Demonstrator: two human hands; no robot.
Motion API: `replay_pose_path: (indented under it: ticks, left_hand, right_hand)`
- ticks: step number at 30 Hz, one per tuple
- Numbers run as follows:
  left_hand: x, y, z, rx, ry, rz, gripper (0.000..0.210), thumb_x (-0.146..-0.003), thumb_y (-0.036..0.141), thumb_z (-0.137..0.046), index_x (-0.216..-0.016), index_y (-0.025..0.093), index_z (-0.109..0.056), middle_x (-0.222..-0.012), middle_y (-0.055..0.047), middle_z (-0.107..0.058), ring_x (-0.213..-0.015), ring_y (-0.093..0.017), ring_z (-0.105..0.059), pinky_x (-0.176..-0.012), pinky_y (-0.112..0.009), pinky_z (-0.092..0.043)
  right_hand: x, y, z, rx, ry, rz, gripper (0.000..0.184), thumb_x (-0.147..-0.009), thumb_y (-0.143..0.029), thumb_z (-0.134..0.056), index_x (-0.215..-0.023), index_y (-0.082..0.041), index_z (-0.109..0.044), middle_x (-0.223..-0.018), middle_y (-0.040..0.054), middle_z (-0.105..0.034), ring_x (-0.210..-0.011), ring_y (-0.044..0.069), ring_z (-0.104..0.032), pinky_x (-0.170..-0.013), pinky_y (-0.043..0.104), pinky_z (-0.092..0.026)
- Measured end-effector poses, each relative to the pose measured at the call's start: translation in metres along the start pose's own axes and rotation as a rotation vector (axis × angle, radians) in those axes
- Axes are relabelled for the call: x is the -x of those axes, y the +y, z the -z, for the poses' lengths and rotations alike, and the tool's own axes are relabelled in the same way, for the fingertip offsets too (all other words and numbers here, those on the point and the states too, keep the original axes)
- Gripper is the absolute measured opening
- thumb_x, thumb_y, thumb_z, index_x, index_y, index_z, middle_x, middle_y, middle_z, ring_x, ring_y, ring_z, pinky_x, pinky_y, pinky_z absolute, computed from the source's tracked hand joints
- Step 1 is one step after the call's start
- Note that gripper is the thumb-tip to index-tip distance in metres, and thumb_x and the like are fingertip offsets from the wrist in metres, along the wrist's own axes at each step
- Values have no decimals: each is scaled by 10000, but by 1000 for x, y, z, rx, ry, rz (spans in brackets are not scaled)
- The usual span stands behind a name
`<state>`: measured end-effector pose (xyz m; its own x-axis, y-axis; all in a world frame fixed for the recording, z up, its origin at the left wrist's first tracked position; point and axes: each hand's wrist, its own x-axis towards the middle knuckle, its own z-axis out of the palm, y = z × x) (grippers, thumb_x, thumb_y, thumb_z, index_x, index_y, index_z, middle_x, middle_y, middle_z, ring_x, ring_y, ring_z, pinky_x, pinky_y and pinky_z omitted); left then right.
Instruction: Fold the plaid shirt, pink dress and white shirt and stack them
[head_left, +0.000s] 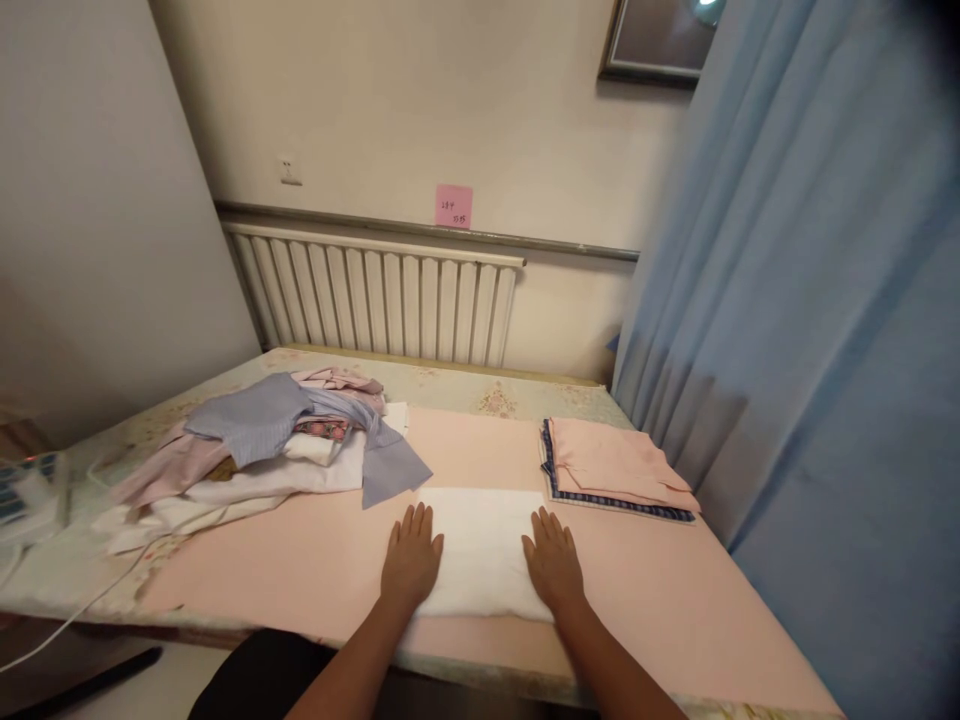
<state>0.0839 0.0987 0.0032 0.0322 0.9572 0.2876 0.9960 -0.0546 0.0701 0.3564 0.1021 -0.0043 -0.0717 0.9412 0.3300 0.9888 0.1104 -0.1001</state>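
Note:
A white folded cloth [484,560] lies flat on the pink sheet [300,570] in front of me, roughly rectangular. My left hand [411,560] rests palm down at its left edge, fingers stretched forward. At the right edge my right hand [553,565] lies in the same way, flat with the thumb out toward the cloth. Neither hand grips anything. To the left is a loose heap of clothes, with a blue-grey striped garment [255,415] on top. A folded pink garment [619,460] sits to the right on a dark blue checked cloth [600,502].
A floral cover [495,398] shows beneath the pink sheet. Behind stands a white radiator [382,300] against the wall. A blue curtain [810,300] hangs along the right side. At the left, a white cord [97,600] runs over the edge, near a dark seat [259,675].

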Motion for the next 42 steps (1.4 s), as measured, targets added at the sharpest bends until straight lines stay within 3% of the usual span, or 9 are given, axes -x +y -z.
replay_pose_path:
  ticks: [11,42]
  left_hand:
    - [2,-3,-6,15,73,-16,538,-940,377,-308,-1400,133,-442,-1466,-122,-431,-1397,-274,-310,-1114,-472,-283]
    - [2,0,2,28,8,8,551,-942,375,-314,-1416,113,-414,-1479,-118,-411,-1406,-271,-290,-1124,-470,-256]
  right_hand:
    - [5,1,0,34,6,0,515,-961,-366,-312,-1382,-118,-474,-1484,124,-381,-1382,291,-322,-1120,473,-232]
    - [6,3,-4,43,30,20,522,-971,-367,-289,-1381,-102,-474,-1479,123,-386,-1377,311,-325,-1119,489,-226]
